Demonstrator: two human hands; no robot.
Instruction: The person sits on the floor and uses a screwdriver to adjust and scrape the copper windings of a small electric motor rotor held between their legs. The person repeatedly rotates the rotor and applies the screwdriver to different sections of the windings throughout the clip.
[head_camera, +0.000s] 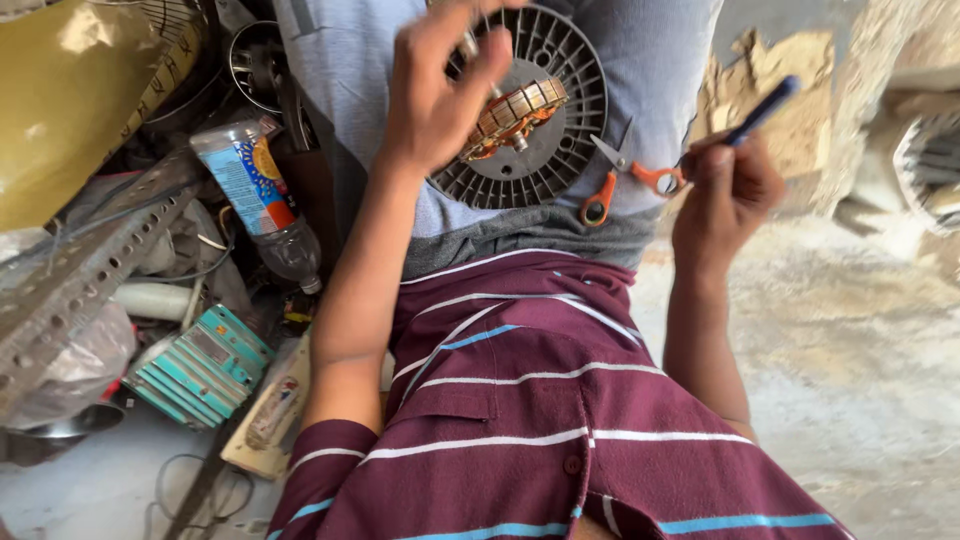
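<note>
Our left hand (435, 85) pinches the round dark-grey ribbed plastic motor housing (535, 110); right hand (725, 190) grips a blue-handled tool (762, 110). Orange-handled scissors (625, 180) beside the housing could slide off our lap.

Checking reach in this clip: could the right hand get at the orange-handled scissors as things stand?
Probably yes. The scissors lie on the lap just beside the right hand, nothing between them. But that hand already holds a blue tool, so its grip is occupied.
</note>
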